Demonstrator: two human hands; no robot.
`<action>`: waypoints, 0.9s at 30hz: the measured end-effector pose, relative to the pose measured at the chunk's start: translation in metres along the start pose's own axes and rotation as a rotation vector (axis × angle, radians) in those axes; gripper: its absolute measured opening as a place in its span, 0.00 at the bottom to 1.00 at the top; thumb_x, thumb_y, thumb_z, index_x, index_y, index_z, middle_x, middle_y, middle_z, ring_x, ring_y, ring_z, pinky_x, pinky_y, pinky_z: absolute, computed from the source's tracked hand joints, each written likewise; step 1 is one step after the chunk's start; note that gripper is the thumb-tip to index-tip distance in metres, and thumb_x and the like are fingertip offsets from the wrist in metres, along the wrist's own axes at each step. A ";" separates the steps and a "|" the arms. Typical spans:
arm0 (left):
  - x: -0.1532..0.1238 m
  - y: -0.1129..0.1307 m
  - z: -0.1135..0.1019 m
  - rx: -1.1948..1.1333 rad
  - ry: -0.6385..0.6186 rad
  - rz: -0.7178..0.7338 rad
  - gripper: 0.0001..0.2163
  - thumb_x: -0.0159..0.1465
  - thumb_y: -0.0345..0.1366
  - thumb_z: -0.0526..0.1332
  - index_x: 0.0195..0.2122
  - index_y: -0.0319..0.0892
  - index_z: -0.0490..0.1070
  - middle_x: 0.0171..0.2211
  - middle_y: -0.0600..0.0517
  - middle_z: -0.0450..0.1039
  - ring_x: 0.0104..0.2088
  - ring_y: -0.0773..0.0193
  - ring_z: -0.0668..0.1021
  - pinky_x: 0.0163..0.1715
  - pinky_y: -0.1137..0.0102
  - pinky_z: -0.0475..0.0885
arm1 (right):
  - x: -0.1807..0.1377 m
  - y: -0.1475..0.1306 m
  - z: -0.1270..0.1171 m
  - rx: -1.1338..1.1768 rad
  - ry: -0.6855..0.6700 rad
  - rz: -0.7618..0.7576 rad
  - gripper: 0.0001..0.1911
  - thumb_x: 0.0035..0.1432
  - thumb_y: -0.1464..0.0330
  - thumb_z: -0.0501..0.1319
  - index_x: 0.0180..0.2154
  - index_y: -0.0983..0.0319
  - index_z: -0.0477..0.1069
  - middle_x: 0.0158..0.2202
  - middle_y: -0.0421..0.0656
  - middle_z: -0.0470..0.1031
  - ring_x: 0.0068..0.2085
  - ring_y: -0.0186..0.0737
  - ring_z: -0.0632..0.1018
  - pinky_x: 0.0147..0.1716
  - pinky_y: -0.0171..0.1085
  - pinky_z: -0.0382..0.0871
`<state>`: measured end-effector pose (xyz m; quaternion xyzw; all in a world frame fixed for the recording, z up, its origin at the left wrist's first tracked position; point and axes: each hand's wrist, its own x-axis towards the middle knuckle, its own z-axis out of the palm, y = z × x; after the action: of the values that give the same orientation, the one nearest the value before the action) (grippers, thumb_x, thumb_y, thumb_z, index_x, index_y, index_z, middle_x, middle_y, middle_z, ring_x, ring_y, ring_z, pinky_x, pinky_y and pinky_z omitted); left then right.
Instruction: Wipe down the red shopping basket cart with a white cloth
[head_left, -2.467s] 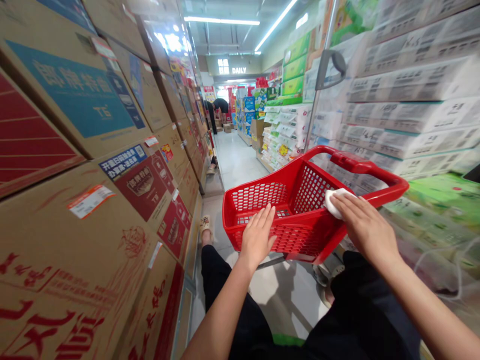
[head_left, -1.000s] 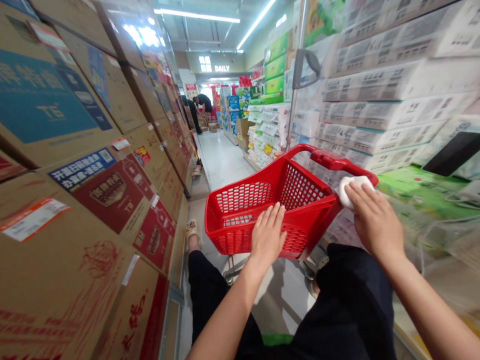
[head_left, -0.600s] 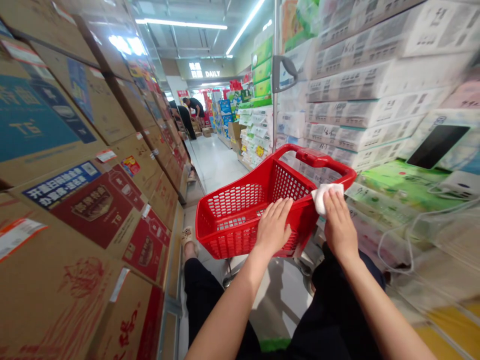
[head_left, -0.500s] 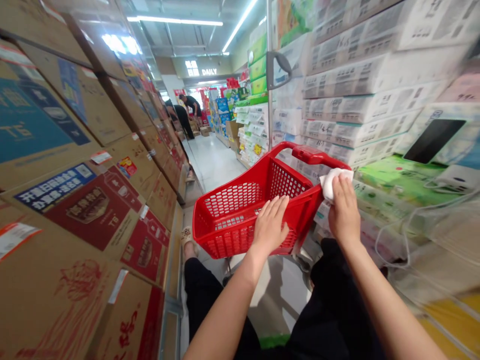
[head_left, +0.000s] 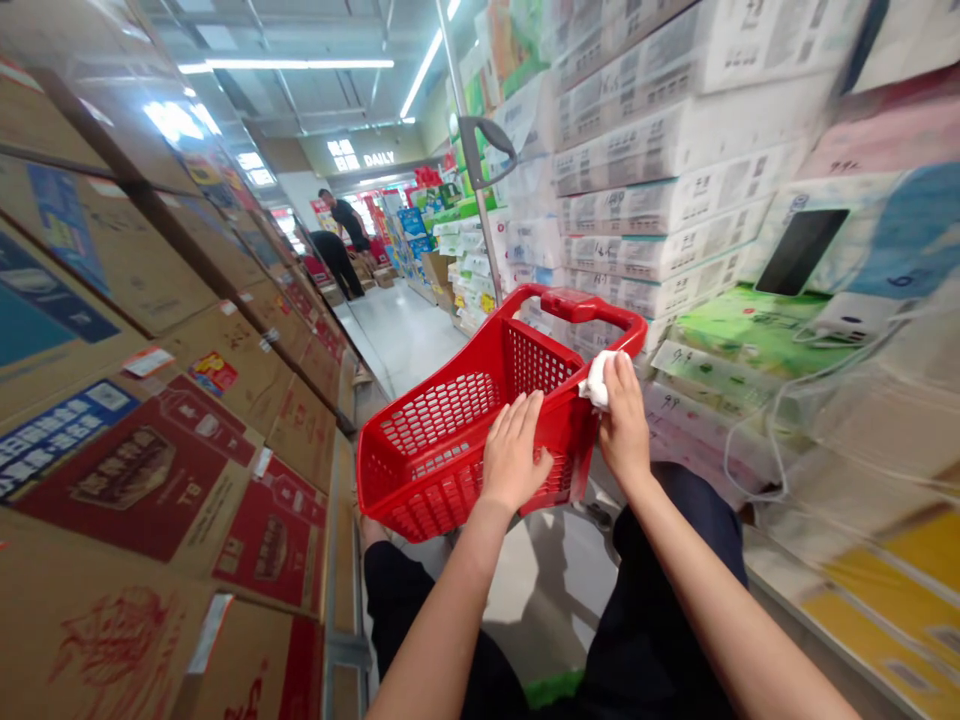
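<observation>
Between my arms stands a red plastic shopping cart (head_left: pixel 427 480) with perforated basket walls, a raised handle and nothing in its basket. My left hand (head_left: pixel 514 455) lies on the near rim of the basket, fingers stretched and together, thumb apart, holding nothing. A white wad that looks like tissue or cloth (head_left: pixel 598 380) is under the fingers of my right hand (head_left: pixel 624 420), pressed against the cart's side just below the handle. The palm side of the right hand is hidden. My dark-trousered legs are on either side of the cart.
Stacked cardboard cartons (head_left: pixel 165 480) wall the left side. Packs of tissue paper (head_left: pixel 630 210) rise on the right, with a black phone (head_left: pixel 802 252) and a white cable (head_left: pixel 739 470) nearby. A metal pole (head_left: pixel 487 240) stands behind the cart. Two people (head_left: pixel 345 235) bend farther down the aisle.
The right hand and white wad have slid left and slightly down along the cart's side, away from the handle's corner. The left hand stays on the rim. The whole view has shifted.
</observation>
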<state>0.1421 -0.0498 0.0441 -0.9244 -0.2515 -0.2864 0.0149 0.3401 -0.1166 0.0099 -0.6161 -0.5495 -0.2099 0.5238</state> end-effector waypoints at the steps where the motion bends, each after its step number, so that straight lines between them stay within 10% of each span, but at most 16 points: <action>1: 0.001 0.000 0.001 0.001 0.003 -0.003 0.43 0.61 0.31 0.61 0.75 0.43 0.41 0.74 0.49 0.52 0.74 0.55 0.56 0.74 0.54 0.54 | 0.001 0.000 0.001 0.003 0.000 0.007 0.45 0.61 0.82 0.47 0.75 0.52 0.40 0.78 0.42 0.42 0.76 0.50 0.48 0.72 0.60 0.50; 9: 0.003 -0.002 0.005 0.022 0.016 -0.011 0.43 0.62 0.31 0.61 0.75 0.43 0.40 0.75 0.49 0.51 0.74 0.55 0.55 0.74 0.55 0.52 | -0.088 -0.023 0.010 0.151 -0.225 0.023 0.36 0.69 0.75 0.48 0.74 0.48 0.49 0.76 0.44 0.51 0.73 0.51 0.59 0.68 0.58 0.62; 16: -0.001 -0.005 0.003 0.026 0.008 -0.015 0.45 0.60 0.31 0.63 0.76 0.44 0.40 0.75 0.48 0.51 0.74 0.53 0.55 0.74 0.53 0.52 | -0.001 -0.019 -0.032 -0.032 0.193 0.075 0.33 0.64 0.74 0.52 0.69 0.50 0.62 0.66 0.49 0.66 0.66 0.58 0.69 0.66 0.61 0.62; 19: 0.000 -0.003 0.002 0.009 0.014 -0.013 0.44 0.60 0.31 0.63 0.75 0.43 0.42 0.74 0.48 0.52 0.74 0.54 0.56 0.74 0.54 0.52 | 0.021 -0.011 -0.022 -0.041 0.161 0.035 0.34 0.61 0.76 0.51 0.67 0.51 0.64 0.63 0.49 0.69 0.63 0.55 0.70 0.64 0.58 0.63; 27: 0.000 -0.005 -0.001 -0.025 -0.003 0.000 0.43 0.61 0.32 0.62 0.75 0.44 0.42 0.74 0.49 0.54 0.74 0.54 0.56 0.74 0.52 0.52 | -0.061 -0.022 0.019 0.110 -0.076 -0.031 0.29 0.63 0.76 0.51 0.61 0.50 0.70 0.56 0.46 0.76 0.58 0.51 0.74 0.58 0.53 0.70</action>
<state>0.1390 -0.0461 0.0447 -0.9249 -0.2481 -0.2880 0.0027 0.2958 -0.1310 -0.0385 -0.5853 -0.5894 -0.1639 0.5321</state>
